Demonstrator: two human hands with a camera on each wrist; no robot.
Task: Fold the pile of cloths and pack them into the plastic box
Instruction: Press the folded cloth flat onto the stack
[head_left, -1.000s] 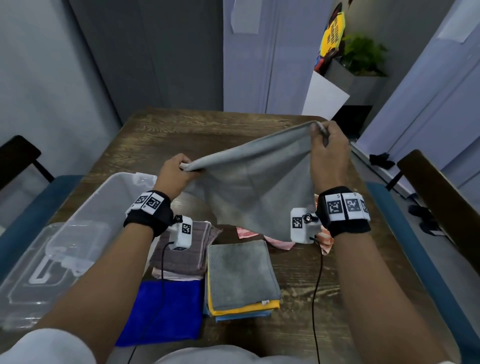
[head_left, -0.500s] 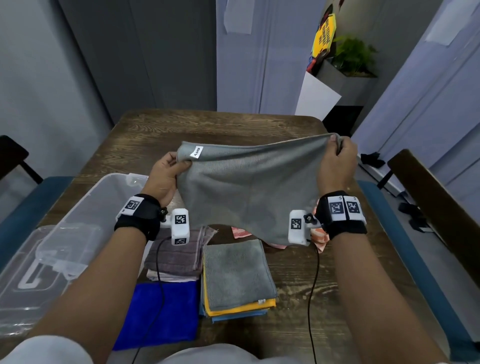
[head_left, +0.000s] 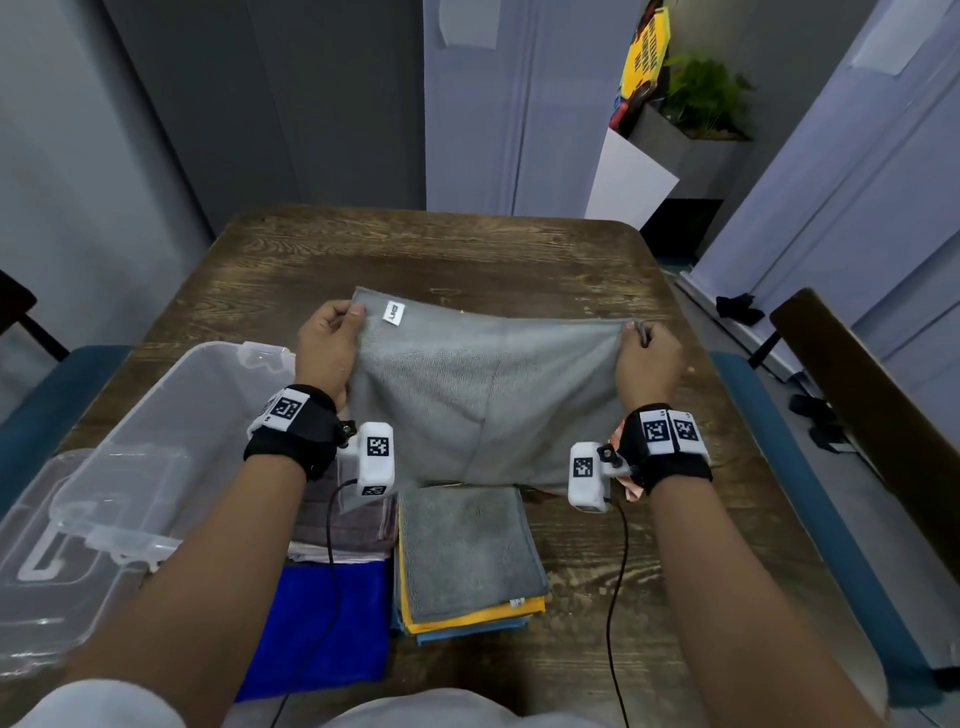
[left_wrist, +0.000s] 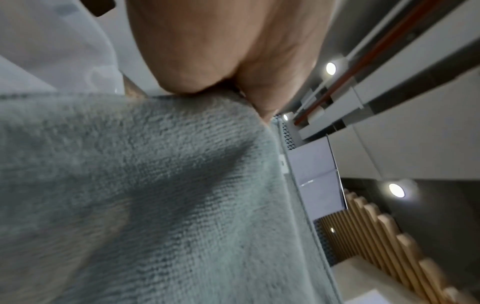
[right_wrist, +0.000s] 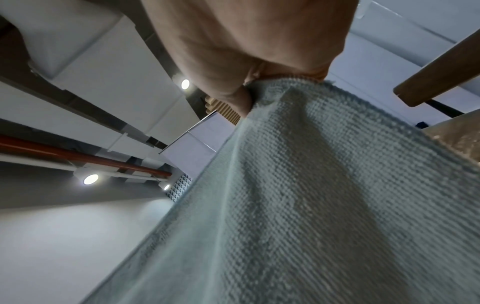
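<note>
Head view: left hand (head_left: 327, 348) and right hand (head_left: 649, 364) each pinch a top corner of the grey cloth (head_left: 483, 395), spread over the table (head_left: 441, 249) beside the plastic box (head_left: 171, 415); left wrist view: thumb presses the cloth corner; right wrist view: fingers curl round the cloth edge.

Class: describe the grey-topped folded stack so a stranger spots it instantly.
Find the wooden table. At its near edge, right of the bright blue cloth, lies a squared stack. Only it has a grey top over yellow and pale blue layers.
</note>
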